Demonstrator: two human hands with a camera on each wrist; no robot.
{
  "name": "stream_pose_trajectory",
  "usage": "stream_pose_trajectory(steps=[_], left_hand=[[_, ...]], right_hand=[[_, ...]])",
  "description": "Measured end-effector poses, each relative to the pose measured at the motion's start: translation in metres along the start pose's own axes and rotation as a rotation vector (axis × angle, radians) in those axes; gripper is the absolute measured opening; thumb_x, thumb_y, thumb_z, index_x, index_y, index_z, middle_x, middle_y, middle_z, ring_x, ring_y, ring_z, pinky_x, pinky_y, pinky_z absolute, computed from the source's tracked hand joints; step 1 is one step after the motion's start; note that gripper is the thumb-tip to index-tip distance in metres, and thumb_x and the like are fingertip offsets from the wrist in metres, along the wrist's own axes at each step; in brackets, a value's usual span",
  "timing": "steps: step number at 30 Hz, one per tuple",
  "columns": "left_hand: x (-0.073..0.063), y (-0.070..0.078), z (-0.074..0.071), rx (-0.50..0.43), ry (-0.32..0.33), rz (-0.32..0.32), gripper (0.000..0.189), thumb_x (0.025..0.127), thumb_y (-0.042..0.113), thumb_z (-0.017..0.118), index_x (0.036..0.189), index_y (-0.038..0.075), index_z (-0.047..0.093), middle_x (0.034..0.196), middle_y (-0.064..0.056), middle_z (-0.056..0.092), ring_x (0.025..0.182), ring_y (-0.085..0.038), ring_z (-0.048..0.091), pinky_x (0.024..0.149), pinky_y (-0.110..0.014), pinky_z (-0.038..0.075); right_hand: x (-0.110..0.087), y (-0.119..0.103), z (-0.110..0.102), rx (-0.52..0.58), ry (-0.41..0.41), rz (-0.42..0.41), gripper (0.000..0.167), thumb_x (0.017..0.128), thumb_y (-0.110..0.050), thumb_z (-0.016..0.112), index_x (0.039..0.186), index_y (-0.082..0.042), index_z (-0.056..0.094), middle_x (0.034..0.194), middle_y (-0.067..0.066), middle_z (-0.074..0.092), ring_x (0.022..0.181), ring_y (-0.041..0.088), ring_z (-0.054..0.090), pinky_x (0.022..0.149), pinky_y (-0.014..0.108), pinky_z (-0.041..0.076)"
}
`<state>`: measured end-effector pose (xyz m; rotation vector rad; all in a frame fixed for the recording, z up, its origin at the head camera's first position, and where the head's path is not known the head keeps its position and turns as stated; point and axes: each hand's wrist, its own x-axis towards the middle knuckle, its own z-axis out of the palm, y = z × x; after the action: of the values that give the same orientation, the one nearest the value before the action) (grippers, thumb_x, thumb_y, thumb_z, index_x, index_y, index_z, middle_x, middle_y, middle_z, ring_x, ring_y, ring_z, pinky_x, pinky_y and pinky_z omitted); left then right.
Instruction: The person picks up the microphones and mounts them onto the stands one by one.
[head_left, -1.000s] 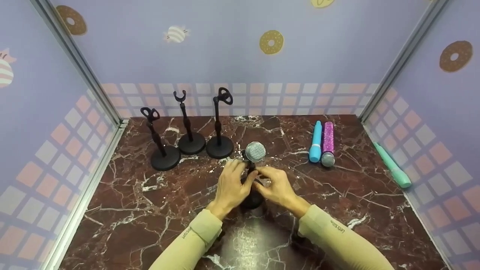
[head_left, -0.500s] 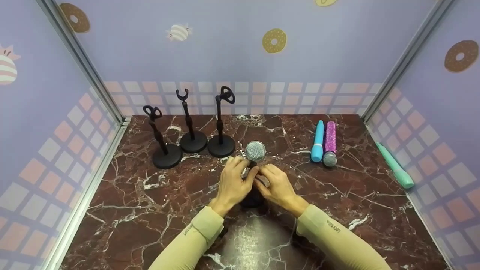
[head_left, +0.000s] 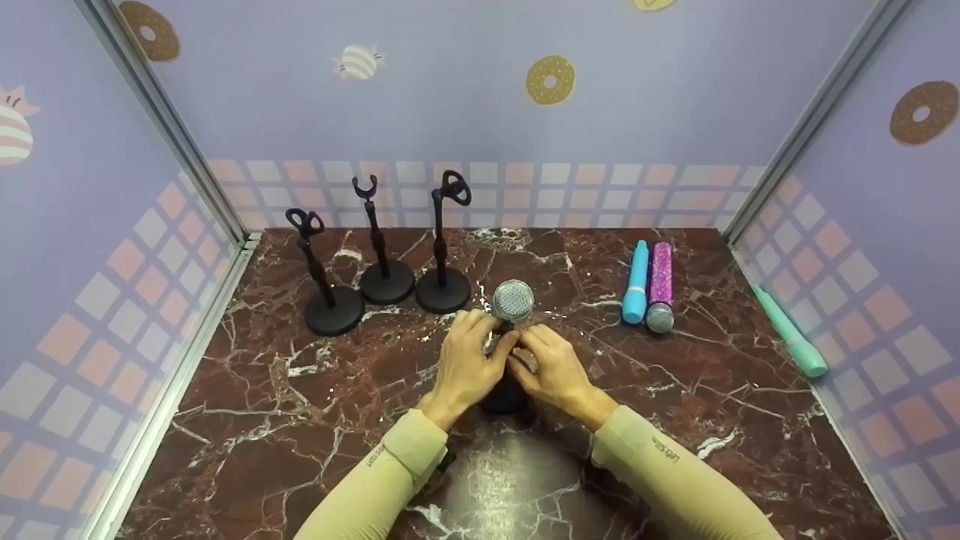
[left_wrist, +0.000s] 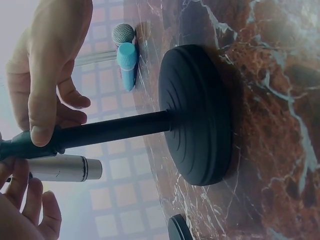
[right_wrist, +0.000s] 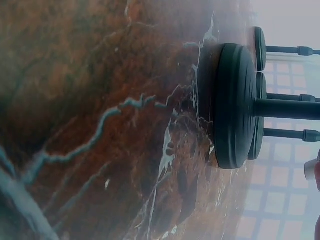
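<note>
A black microphone stand (left_wrist: 195, 115) stands upright on its round base between both hands. At its upper end is a microphone with a silver mesh head (head_left: 514, 299); its pale body (left_wrist: 65, 168) slants down beside the pole. My left hand (head_left: 469, 360) grips the upper part of the stand, thumb towards me. Opposite it, my right hand (head_left: 553, 364) holds the same part, its thumb and fingers around the collar in the left wrist view. The clip is hidden behind the fingers. In the right wrist view the base (right_wrist: 234, 106) rests flat on the table.
Three other black stands, a left one (head_left: 334, 311), a middle one (head_left: 387, 283) and a right one (head_left: 442, 291), stand at the back left. A blue microphone (head_left: 635, 285) and a purple one (head_left: 661, 277) lie at the back right. A mint microphone (head_left: 791, 334) lies against the right wall.
Both hands have moved slightly up the stand, and the right fingers have come closer to the left ones, covering the neck below the mesh head. The camera has shifted a little.
</note>
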<state>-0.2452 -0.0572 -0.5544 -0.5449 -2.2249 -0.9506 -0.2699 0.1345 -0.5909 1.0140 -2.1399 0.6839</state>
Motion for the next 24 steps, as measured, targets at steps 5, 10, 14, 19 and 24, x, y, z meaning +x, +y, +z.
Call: stream_pose_trajectory(steps=[5,10,14,19,24], left_hand=[[0.006,0.001,-0.004,-0.002,0.007,0.027,0.027,0.101,0.033,0.08,0.095,0.008,0.074,0.089,-0.009,0.069,0.084,-0.028,0.06,0.073,-0.042,0.052],[0.013,0.002,-0.008,-0.019,0.031,0.056,0.028,0.1,0.033,0.082,0.092,0.008,0.074,0.085,-0.008,0.07,0.079,-0.028,0.062,0.071,-0.041,0.052],[0.019,0.004,-0.012,-0.049,0.016,0.059,0.026,0.1,0.032,0.084,0.093,0.008,0.076,0.085,-0.007,0.073,0.078,-0.028,0.066,0.072,-0.042,0.055],[0.024,0.005,-0.014,-0.119,-0.008,0.035,0.023,0.098,0.027,0.086,0.093,0.007,0.077,0.085,-0.008,0.074,0.075,-0.028,0.067,0.071,-0.042,0.056],[0.026,0.002,-0.012,-0.167,-0.02,0.005,0.037,0.104,0.041,0.079,0.092,0.006,0.078,0.084,-0.01,0.073,0.07,-0.028,0.065,0.068,-0.04,0.054]], right_hand=[[0.002,0.0,-0.001,-0.001,0.004,-0.005,0.026,0.085,-0.014,0.086,0.107,-0.005,0.074,0.091,0.008,0.071,0.084,0.026,0.068,0.076,0.039,0.059],[0.003,0.001,-0.001,0.01,0.0,-0.012,0.032,0.087,-0.015,0.087,0.115,-0.005,0.076,0.095,0.008,0.074,0.086,0.026,0.07,0.078,0.039,0.061],[0.003,0.0,-0.002,0.019,0.002,-0.012,0.033,0.087,-0.013,0.087,0.117,-0.004,0.077,0.099,0.009,0.077,0.089,0.026,0.072,0.08,0.039,0.063],[0.003,0.0,-0.002,0.046,0.022,-0.006,0.033,0.086,-0.009,0.088,0.117,-0.003,0.078,0.096,0.009,0.078,0.084,0.025,0.071,0.075,0.038,0.061],[0.004,0.002,-0.001,0.056,0.031,-0.005,0.033,0.085,-0.007,0.088,0.117,-0.003,0.081,0.096,0.009,0.079,0.083,0.025,0.073,0.075,0.039,0.062]])
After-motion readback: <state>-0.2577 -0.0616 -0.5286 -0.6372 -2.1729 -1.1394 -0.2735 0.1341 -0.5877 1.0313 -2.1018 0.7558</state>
